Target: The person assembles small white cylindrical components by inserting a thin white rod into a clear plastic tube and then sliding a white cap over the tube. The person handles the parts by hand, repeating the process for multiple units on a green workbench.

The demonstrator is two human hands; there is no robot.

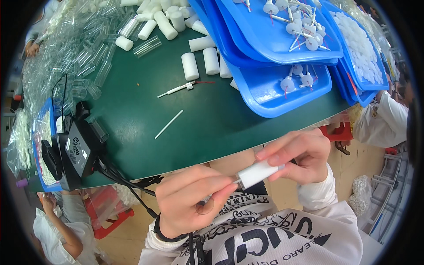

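Observation:
In front of my body, just off the table's near edge, my right hand (302, 157) grips a white cylinder (255, 173) with a clear sleeve edge at its left end. Thumb and fingers of my left hand (187, 194) are pinched at that end, on a thin white stick (237, 181) that meets the cylinder. A clear, round-edged piece (205, 206) shows within the left hand; its full shape is hidden. On the green table (212, 132) beyond lie a loose white stick (169, 124) and a thin white piece with a red wire (179, 89).
Stacked blue trays (265, 109) at the right hold white discs with sticks and red wires. White cylinders (190, 66) stand and lie at the back, beside piled clear tubes (84, 57). A black device (81, 148) with cables sits at left. Other people work nearby.

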